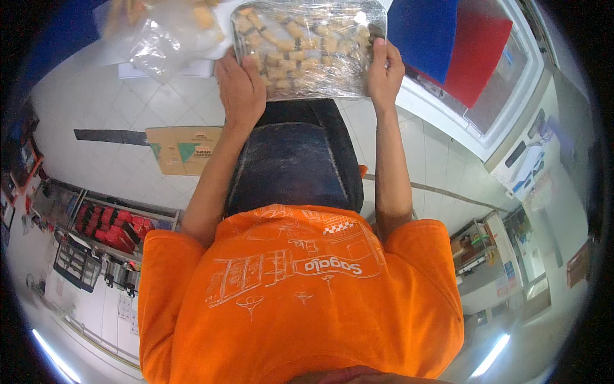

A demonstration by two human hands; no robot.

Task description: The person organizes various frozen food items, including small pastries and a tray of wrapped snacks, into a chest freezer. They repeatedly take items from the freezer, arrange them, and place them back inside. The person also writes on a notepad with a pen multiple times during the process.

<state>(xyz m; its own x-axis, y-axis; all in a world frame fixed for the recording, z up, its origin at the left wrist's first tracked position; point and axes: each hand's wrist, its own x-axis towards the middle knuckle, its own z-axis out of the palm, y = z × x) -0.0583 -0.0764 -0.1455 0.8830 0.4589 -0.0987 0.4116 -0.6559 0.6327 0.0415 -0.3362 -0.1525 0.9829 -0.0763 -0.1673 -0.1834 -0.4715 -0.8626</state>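
Between my hands is a rectangular tray (313, 96) covered in clear plastic wrap, full of small golden-brown pieces with dark bands (300, 48). My left hand (242, 86) grips its near left corner, thumb lying along the side. On the right edge, my right hand (385, 73) holds on with the thumb up against the wrap. The undersides of both hands' grip are hidden by the tray. Just left of the tray lies a clear plastic bag (160, 41) with yellowish pieces in it.
A blue panel (422, 35) and a red panel (476, 61) lie on a white, glass-topped unit at the right. Flattened cardboard (182, 150) rests on the tiled floor at left. Farther left stands a rack with red packets (112, 224).
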